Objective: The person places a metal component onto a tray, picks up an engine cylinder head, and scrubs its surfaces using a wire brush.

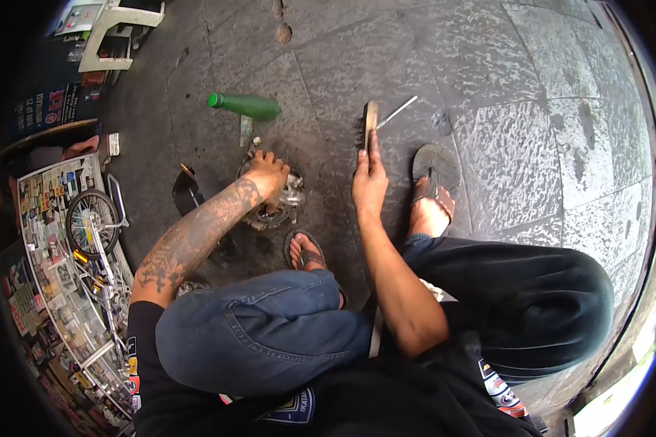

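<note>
My left hand (269,177) is closed over the top of a grey metal engine part (290,200) on the dark paved ground, its fingers curled on the part. In my right hand (369,178) is a brush with a wooden back (372,116) and dark bristles facing left, held up to the right of the metal part and apart from it. A thin light rod (399,112) shows just beyond the brush. Above the metal part, a green bottle (248,106) lies on its side.
A black container (187,191) with a tool in it is left of the metal part. At the far left are a sticker-covered case (47,211), a small model bicycle (95,226), and a white stool (95,44). A person's bare foot (80,148) shows there.
</note>
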Available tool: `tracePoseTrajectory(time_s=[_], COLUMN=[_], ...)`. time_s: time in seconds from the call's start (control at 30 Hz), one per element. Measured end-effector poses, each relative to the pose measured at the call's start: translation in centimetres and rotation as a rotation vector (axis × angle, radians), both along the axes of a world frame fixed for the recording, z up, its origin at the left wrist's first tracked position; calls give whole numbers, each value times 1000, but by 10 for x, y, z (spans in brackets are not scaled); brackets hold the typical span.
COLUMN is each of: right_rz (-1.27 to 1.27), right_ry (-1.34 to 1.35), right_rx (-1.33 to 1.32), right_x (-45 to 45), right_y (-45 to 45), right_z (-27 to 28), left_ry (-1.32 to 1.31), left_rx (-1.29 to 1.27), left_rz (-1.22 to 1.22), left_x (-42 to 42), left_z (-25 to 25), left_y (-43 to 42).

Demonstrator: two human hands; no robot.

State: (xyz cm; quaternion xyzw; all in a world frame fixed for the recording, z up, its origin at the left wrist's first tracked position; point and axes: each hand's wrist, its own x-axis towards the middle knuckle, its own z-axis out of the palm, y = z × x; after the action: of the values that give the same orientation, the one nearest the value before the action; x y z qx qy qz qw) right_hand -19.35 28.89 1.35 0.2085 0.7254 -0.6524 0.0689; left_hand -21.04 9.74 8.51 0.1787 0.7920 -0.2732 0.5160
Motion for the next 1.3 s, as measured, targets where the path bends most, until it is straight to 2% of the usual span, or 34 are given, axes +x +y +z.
tracePoseTrajectory(time_s=[0.17,0.27,0.37,0.43,0.47,0.6,0.63,0.7,0.77,0.83,0.93,0.97,1.0,1.1,1.13,1.2,1.3], right_rz=[56,-27,7,-24,-1,15,19,96,148,196,293,350,334,376,338,486,692], right_ry=[-97,38,-125,-28,-87,4,34,-92,42,-19,-63,-67,50,-30,149,97,136], right_rx=[-66,-76,-223,-223,-238,-245,-236,-267,-166,-106,0,55,93,150,229,215,193], right_x=[-1,2,2,3,2,5,4,2,3,2,-4,-3,0,7,15,24,38], right_y=[1,-8,-5,-6,-2,-1,0,7,3,3,3,4,5,10,5,-3,-21], right_z=[21,13,14,11,19,10,10,32,25,32,36,33,28,40,27,41,69], left_ry=[86,199,320,554,700,1071,1081,1105,1130,1151,1142,1137,1120,1111,1086,1004,963], left_rx=[78,97,104,217,297,406,421,426,458,497,449,465,466,542,587,685,579], left_rz=[48,55,131,335,453,527,576,606,630,653,908,900,973,1108,1208,1441,1383], left_x=[12,34,69,98,113,163,165,164,159,152,134,126,120,117,120,127,135], left_z=[9,29,60,75,77,78,82,90,98,101,109,106,102,67,55,19,14], left_y=[-3,-7,-23,-38,-44,-44,-42,-38,-37,-37,-38,-42,-45,-59,-62,-70,-56])
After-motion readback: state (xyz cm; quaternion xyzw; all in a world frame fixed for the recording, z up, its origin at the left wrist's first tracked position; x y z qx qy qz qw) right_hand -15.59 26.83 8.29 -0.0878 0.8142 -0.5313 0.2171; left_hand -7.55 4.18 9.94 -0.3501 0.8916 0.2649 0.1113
